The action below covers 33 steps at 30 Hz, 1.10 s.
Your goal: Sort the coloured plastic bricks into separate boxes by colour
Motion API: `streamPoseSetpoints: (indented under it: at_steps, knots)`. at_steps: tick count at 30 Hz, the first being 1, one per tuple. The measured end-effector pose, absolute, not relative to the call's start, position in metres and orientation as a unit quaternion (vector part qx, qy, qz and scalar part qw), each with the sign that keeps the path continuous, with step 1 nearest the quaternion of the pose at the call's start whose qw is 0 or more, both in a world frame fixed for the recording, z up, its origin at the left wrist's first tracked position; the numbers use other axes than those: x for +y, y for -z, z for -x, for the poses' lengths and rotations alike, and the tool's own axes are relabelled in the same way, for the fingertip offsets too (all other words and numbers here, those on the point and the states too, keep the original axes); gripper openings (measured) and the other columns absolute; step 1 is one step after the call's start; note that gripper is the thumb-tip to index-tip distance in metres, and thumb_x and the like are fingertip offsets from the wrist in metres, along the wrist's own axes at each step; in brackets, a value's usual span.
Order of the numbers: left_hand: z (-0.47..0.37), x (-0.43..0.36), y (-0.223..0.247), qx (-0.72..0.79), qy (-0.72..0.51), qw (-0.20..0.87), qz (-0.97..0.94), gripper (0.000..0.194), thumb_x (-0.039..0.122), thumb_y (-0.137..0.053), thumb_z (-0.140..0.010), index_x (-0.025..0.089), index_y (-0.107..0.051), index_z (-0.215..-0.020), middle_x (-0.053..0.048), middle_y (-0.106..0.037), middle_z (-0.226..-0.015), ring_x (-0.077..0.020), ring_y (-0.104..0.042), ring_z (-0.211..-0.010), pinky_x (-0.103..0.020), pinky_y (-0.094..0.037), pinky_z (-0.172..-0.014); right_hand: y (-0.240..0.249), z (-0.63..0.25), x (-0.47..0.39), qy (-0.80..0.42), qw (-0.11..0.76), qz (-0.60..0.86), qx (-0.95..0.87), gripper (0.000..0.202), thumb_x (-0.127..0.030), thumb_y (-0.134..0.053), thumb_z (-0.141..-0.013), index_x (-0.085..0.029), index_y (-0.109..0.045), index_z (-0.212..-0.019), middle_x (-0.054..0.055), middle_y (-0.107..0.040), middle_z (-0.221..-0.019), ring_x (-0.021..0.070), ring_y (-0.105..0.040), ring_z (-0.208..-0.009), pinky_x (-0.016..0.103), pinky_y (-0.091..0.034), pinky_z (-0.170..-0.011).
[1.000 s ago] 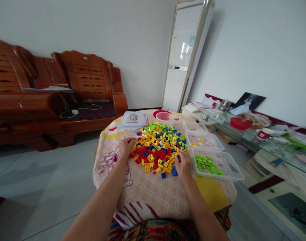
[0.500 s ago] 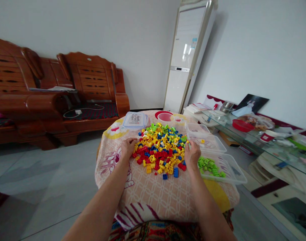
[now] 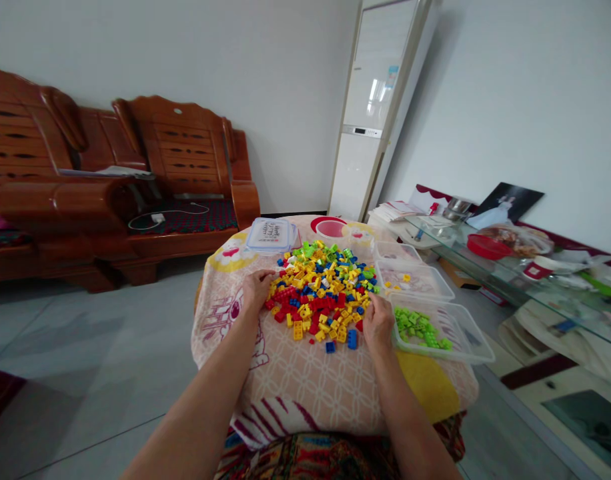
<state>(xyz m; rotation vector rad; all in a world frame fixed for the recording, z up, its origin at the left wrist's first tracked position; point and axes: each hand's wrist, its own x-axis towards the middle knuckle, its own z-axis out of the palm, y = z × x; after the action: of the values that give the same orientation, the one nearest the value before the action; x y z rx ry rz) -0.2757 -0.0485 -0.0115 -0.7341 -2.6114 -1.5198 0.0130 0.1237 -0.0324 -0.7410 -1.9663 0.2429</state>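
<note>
Sitting nearer the camera than before, the right hand (image 3: 379, 323) flanks multicoloured plastic bricks (image 3: 321, 285); whether its fingers (image 3: 373, 304) grip any is unclear.

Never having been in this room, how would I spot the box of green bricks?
Find the cloth-covered table with a big pile of coloured bricks. Beside the pile, on the person's right, stand clear plastic boxes. Pick the nearest box, by the right hand: it holds bright green bricks, while the one behind it shows a few yellow pieces.
</note>
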Motion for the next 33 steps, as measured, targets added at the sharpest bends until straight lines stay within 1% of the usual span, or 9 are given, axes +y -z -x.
streamPoseSetpoints:
  at_steps: [4, 8, 16, 20, 23, 25, 29, 33]
  knots:
    - [0.276, -0.048, 0.012, -0.847, 0.483, 0.012, 0.22, 0.033, 0.029, -0.052, -0.077, 0.019, -0.077, -0.096, -0.005, -0.076, -0.096, -0.0208, -0.066, -0.088, -0.028, -0.049, -0.08, 0.039, -0.012, 0.126, -0.099, 0.455, 0.339, -0.818, 0.038, -0.014, -0.037, -0.088, -0.014, -0.067, -0.11, 0.013, -0.068, -0.097, 0.0233, -0.058, -0.093, 0.037, -0.047, -0.085]
    - [0.277, -0.049, 0.013, -0.846, 0.482, 0.02, 0.228, 0.033, 0.03, -0.053, -0.077, 0.019, -0.077, -0.097, -0.005, -0.076, -0.097, -0.021, -0.066, -0.09, -0.028, -0.048, -0.08, 0.041, -0.009, 0.129, -0.105, 0.42, 0.363, -0.826, 0.034, -0.016, -0.041, -0.086, -0.014, -0.069, -0.104, 0.012, -0.068, -0.089, 0.0233, -0.059, -0.087, 0.036, -0.046, -0.082]
    - [0.277, -0.05, 0.013, -0.845, 0.483, 0.017, 0.229, 0.033, 0.031, -0.053, -0.078, 0.02, -0.077, -0.097, -0.006, -0.076, -0.099, -0.0207, -0.067, -0.089, -0.028, -0.049, -0.082, 0.035, -0.012, 0.125, -0.175, 0.446, 0.328, -0.814, 0.025, -0.017, -0.05, -0.081, -0.017, -0.069, -0.098, 0.01, -0.069, -0.092, 0.022, -0.062, -0.086, 0.034, -0.049, -0.08]
    - [0.277, -0.051, 0.013, -0.844, 0.484, 0.02, 0.231, 0.033, 0.031, -0.053, -0.078, 0.02, -0.077, -0.098, -0.006, -0.076, -0.098, -0.021, -0.067, -0.09, -0.028, -0.05, -0.081, 0.033, -0.012, 0.125, -0.189, 0.449, 0.3, -0.82, 0.028, -0.014, -0.049, -0.079, -0.02, -0.069, -0.098, 0.008, -0.07, -0.094, 0.021, -0.063, -0.09, 0.033, -0.05, -0.082]
    - [0.279, -0.05, 0.015, -0.842, 0.486, 0.018, 0.232, 0.034, 0.031, -0.052, -0.078, 0.019, -0.077, -0.098, -0.006, -0.076, -0.096, -0.021, -0.067, -0.088, -0.028, -0.05, -0.081, 0.033, -0.013, 0.126, -0.198, 0.438, 0.284, -0.829, 0.028, -0.013, -0.047, -0.078, -0.02, -0.069, -0.095, 0.007, -0.07, -0.094, 0.0203, -0.063, -0.089, 0.033, -0.05, -0.082]
    - [0.28, -0.049, 0.016, -0.841, 0.488, 0.015, 0.232, 0.035, 0.032, -0.053, -0.078, 0.019, -0.077, -0.099, -0.007, -0.076, -0.097, -0.0212, -0.067, -0.087, -0.029, -0.05, -0.081, 0.033, -0.014, 0.124, -0.2, 0.449, 0.276, -0.826, 0.025, -0.014, -0.046, -0.079, -0.02, -0.069, -0.09, 0.006, -0.07, -0.09, 0.02, -0.063, -0.086, 0.033, -0.05, -0.08]
    - [0.281, -0.048, 0.017, -0.843, 0.487, 0.015, 0.227, 0.034, 0.031, -0.053, -0.078, 0.019, -0.077, -0.099, -0.006, -0.076, -0.098, -0.0216, -0.067, -0.09, -0.028, -0.05, -0.082, 0.024, -0.014, 0.119, -0.188, 0.502, 0.267, -0.801, 0.021, -0.018, -0.046, -0.083, -0.02, -0.067, -0.08, 0.005, -0.067, -0.08, 0.0189, -0.061, -0.078, 0.031, -0.049, -0.075]
    - [0.278, -0.05, 0.015, -0.84, 0.493, 0.008, 0.228, 0.035, 0.03, -0.052, -0.078, 0.019, -0.077, -0.1, -0.006, -0.076, -0.097, -0.0207, -0.067, -0.087, -0.027, -0.05, -0.08, 0.002, -0.008, 0.127, -0.173, 0.554, 0.289, -0.761, 0.02, -0.018, -0.047, -0.081, -0.02, -0.067, -0.076, 0.005, -0.066, -0.076, 0.0187, -0.061, -0.074, 0.03, -0.048, -0.072]
